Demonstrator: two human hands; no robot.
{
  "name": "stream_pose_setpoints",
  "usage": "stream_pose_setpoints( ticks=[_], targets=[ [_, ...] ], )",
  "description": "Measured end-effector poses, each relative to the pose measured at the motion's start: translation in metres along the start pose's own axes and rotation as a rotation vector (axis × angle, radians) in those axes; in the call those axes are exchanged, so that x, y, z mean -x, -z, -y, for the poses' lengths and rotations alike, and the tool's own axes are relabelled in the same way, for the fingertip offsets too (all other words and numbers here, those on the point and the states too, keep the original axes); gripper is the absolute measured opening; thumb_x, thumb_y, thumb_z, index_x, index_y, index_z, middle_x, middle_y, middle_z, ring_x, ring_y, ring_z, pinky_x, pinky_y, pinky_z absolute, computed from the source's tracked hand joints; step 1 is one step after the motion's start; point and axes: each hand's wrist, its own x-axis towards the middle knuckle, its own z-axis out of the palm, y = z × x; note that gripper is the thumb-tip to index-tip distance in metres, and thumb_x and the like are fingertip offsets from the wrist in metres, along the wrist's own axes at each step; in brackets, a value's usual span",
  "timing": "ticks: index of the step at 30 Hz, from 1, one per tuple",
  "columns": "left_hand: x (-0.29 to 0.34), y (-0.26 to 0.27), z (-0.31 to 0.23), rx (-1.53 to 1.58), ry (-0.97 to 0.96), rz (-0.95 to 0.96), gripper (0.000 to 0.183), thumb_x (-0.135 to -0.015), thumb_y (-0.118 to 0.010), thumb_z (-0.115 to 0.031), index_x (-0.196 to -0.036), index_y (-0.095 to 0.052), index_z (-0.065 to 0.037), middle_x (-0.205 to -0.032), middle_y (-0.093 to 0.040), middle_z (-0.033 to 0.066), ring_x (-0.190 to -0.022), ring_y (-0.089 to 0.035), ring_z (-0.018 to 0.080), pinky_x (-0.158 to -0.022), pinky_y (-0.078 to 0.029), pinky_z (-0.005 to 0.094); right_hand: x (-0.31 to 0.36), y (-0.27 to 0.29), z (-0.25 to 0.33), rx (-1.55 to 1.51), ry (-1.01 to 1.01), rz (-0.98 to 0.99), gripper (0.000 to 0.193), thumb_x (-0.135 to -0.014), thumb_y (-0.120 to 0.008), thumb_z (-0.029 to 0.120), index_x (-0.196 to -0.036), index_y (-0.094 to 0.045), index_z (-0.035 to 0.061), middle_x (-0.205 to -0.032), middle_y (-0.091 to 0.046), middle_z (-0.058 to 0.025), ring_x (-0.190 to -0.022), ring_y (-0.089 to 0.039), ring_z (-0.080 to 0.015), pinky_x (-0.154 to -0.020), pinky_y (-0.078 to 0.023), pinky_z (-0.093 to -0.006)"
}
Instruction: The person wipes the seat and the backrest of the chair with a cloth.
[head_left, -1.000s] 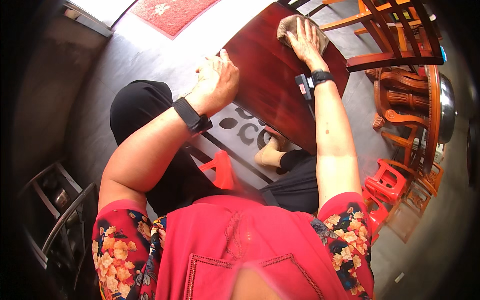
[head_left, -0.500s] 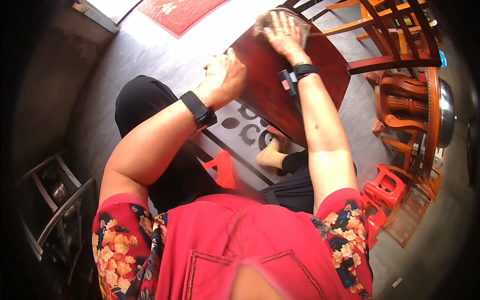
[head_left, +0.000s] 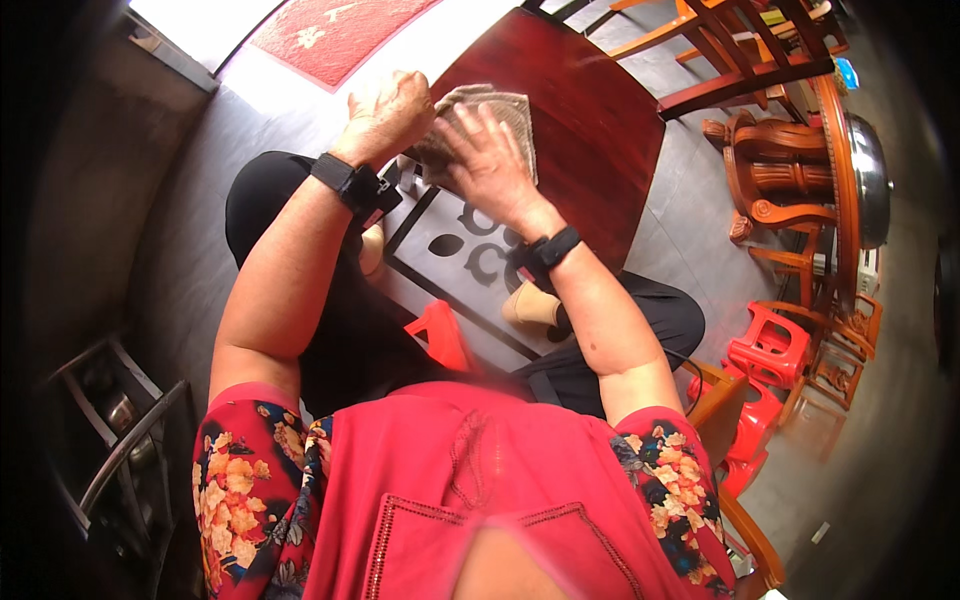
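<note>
A dark red, glossy wooden board [head_left: 590,130] lies tilted in front of me, perhaps a chair seat. At its left edge my left hand [head_left: 388,118] is closed, fingers curled round the rim and partly hidden. My right hand [head_left: 492,168] lies flat with fingers spread on a grey-brown cloth [head_left: 517,115], pressing it to the board's near-left edge. The fingers blur slightly. Each wrist wears a black band with a small device.
Wooden chairs [head_left: 745,60] stand at the far right. Near them is a carved round table [head_left: 838,190] with a metal lid-like thing on it. Red plastic stools [head_left: 768,345] stand at right, another red one [head_left: 443,335] between my legs. A metal rack [head_left: 125,440] is at left, a red mat [head_left: 330,35] beyond.
My right hand has swept the cloth from the board's far end back to its near-left edge. My left hand and the board have shifted a little left in view.
</note>
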Motion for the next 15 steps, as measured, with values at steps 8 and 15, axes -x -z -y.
stream_pose_setpoints(
  ticks=[8, 15],
  targets=[
    [-0.001, 0.006, -0.025, 0.012, 0.0, 0.325, 0.023, -0.083, -0.055, -0.018, -0.08, -0.073, -0.003, -0.079, -0.069, 0.0202, -0.075, -0.069, 0.0355, -0.068, -0.055, 0.045, 0.086, 0.022, -0.003, 0.106, -0.087, -0.075, 0.072, -0.079, -0.057, 0.002, -0.146, -0.039, 0.0226, -0.151, -0.035, -0.0101, -0.139, -0.033, -0.0361, -0.11, -0.031, -0.0542],
    [-0.002, -0.01, -0.019, 0.052, 0.047, 0.32, 0.031, -0.088, -0.06, -0.031, -0.081, -0.072, -0.004, -0.08, -0.07, 0.0167, -0.076, -0.069, 0.0344, -0.065, -0.054, 0.0451, 0.166, 0.053, -0.024, 0.227, -0.267, -0.014, 0.083, -0.078, -0.074, 0.026, -0.15, -0.031, 0.0169, -0.156, -0.027, -0.0114, -0.143, -0.025, -0.034, -0.114, -0.025, -0.0467]
  ],
)
